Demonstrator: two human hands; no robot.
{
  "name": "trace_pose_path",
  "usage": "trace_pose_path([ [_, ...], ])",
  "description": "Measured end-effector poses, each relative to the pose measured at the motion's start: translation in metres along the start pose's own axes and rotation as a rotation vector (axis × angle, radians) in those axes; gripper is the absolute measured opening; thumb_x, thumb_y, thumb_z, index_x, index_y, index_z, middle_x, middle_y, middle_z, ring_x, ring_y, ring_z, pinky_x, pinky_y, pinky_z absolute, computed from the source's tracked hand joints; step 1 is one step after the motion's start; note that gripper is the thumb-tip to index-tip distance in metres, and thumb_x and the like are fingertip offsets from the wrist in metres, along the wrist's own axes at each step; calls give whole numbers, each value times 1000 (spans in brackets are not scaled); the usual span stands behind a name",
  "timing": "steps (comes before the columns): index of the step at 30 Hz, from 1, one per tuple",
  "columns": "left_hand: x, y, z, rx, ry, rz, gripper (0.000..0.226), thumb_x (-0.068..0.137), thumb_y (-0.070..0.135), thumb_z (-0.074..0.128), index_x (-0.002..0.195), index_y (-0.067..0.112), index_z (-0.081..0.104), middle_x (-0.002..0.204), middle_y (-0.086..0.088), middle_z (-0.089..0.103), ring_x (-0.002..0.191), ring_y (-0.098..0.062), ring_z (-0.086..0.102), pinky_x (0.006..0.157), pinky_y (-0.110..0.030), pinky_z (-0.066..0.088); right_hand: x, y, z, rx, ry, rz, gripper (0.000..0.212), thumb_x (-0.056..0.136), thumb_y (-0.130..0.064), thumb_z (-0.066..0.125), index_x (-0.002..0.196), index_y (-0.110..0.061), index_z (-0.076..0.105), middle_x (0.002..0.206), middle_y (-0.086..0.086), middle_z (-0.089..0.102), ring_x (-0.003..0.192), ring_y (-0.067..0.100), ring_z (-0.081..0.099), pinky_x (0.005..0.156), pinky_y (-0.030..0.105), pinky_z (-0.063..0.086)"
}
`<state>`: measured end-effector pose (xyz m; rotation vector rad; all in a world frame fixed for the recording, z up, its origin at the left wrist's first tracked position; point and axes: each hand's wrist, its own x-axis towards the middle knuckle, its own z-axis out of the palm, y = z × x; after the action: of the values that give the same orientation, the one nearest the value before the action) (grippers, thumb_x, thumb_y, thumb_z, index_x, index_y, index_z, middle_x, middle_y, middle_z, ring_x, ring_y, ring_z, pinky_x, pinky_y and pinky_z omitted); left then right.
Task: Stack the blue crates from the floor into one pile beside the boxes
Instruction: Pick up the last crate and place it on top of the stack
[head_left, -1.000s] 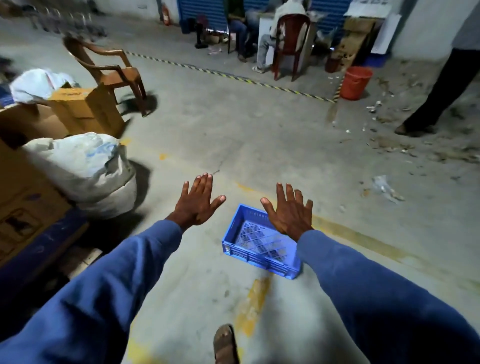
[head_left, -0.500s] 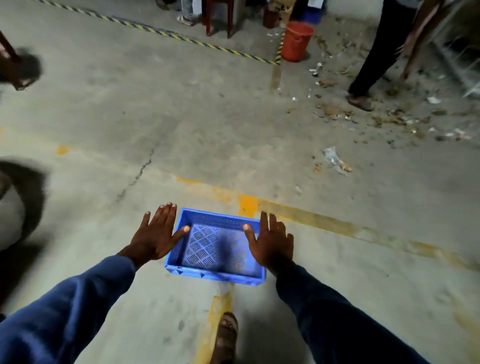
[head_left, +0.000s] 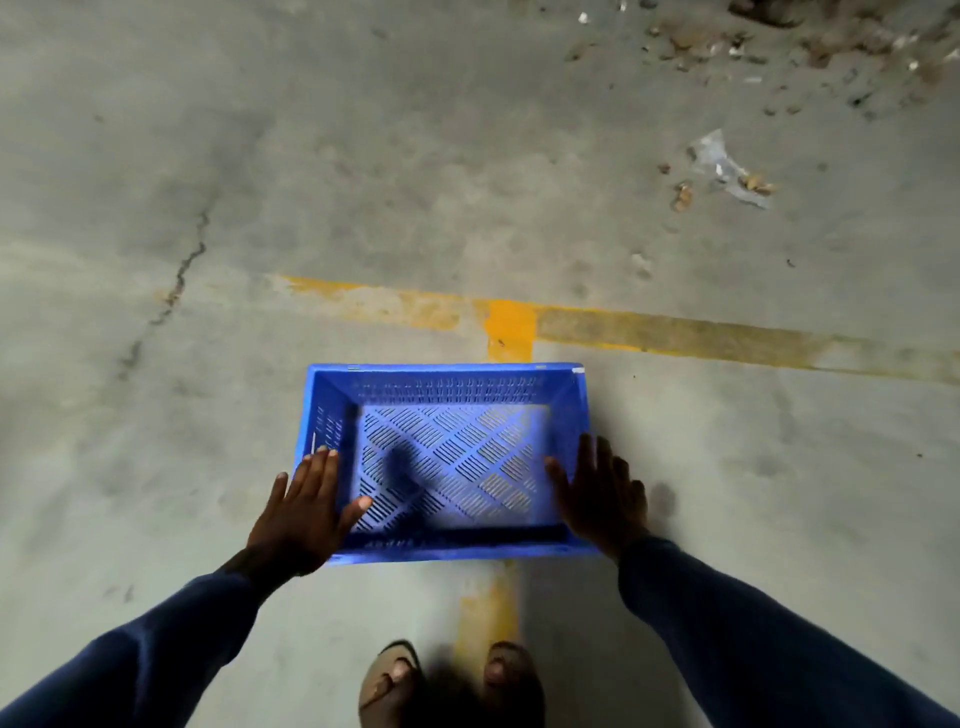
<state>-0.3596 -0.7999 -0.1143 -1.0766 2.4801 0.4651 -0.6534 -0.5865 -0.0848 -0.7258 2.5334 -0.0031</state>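
Observation:
One empty blue crate (head_left: 447, 384) with a slotted bottom sits on the concrete floor right in front of my feet. My left hand (head_left: 304, 512) hovers over the crate's left rim, fingers spread, thumb over the inside. Over the right rim is my right hand (head_left: 602, 493), also with fingers apart. Neither hand grips the crate. No boxes or other crates are in view.
Worn yellow floor lines (head_left: 649, 332) cross just behind and under the crate. A crack (head_left: 179, 280) runs through the floor at the left. Litter and a plastic wrapper (head_left: 727, 166) lie at the upper right. My sandalled feet (head_left: 452, 686) stand at the bottom edge.
I have stepped up to the crate and looked down; it is now square in front of me. Both hands have dropped from above it to its two short sides.

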Motion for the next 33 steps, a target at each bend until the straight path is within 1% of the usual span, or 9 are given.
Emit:
trace_pose_path([
  [3, 50, -15, 36, -111, 66, -105, 112, 78, 81, -1, 152, 0, 22, 159, -21, 22, 146, -38, 24, 112, -55, 24, 40, 8, 39, 110, -22, 115, 77, 95, -68, 25, 155, -19, 21, 158, 8, 29, 138, 35, 36, 105, 51, 32],
  [6, 91, -28, 52, -367, 161, -263, 91, 94, 63, 17, 146, -11, 26, 151, -34, 27, 140, -47, 27, 111, -54, 25, 79, 16, 62, 378, -49, 198, 70, 98, -63, 30, 147, -13, 31, 148, 22, 42, 131, 41, 45, 103, 48, 36],
  [8, 107, -32, 54, -543, 247, -345, 67, 99, 48, 27, 127, -11, 40, 129, -39, 45, 122, -52, 43, 99, -53, 35, 103, 24, 69, 567, -61, 262, 62, 100, -60, 30, 133, -9, 42, 137, 28, 51, 123, 44, 51, 97, 43, 39],
  [10, 118, -46, 58, -660, 276, -469, 50, 101, 46, 31, 105, -2, 46, 104, -35, 56, 100, -52, 54, 77, -47, 38, 121, 34, 74, 676, -80, 321, 73, 95, -72, 27, 116, -7, 55, 122, 27, 60, 111, 42, 58, 94, 44, 43],
  [13, 129, -67, 63, -955, 242, -557, 64, 96, 63, 32, 81, 5, 54, 89, -28, 63, 74, -44, 60, 56, -41, 47, 148, 53, 91, 769, -49, 349, 106, 61, -102, 22, 83, -7, 64, 90, 21, 69, 80, 38, 63, 79, 50, 52],
  [16, 117, -67, 48, -1163, 190, -548, 55, 99, 51, 35, 78, 5, 57, 79, -22, 59, 62, -27, 53, 46, -26, 46, 135, 41, 68, 894, -90, 422, 74, 92, -72, 39, 77, -3, 64, 78, 20, 67, 66, 32, 60, 58, 34, 45],
  [19, 92, -62, 16, -1180, 219, -518, 61, 98, 51, 35, 75, -1, 57, 66, -19, 56, 60, -25, 51, 55, -31, 43, 119, 39, 46, 993, -85, 402, 62, 96, -60, 48, 73, -4, 62, 73, 19, 62, 65, 30, 56, 62, 39, 43],
  [26, 5, -54, -136, -1217, 228, -474, 58, 100, 48, 34, 76, -1, 54, 63, -14, 49, 46, -17, 43, 42, -23, 36, 34, 5, -111, 904, -23, 324, 66, 100, -54, 44, 65, -2, 63, 58, 14, 59, 48, 26, 50, 46, 26, 34],
  [33, -90, -45, -292, -1282, 290, -543, 54, 103, 43, 36, 77, 0, 53, 63, -12, 48, 49, -18, 41, 40, -21, 34, -51, -43, -278, 832, 23, 215, 77, 99, -62, 34, 47, -8, 54, 45, 12, 54, 43, 25, 50, 51, 28, 37],
])
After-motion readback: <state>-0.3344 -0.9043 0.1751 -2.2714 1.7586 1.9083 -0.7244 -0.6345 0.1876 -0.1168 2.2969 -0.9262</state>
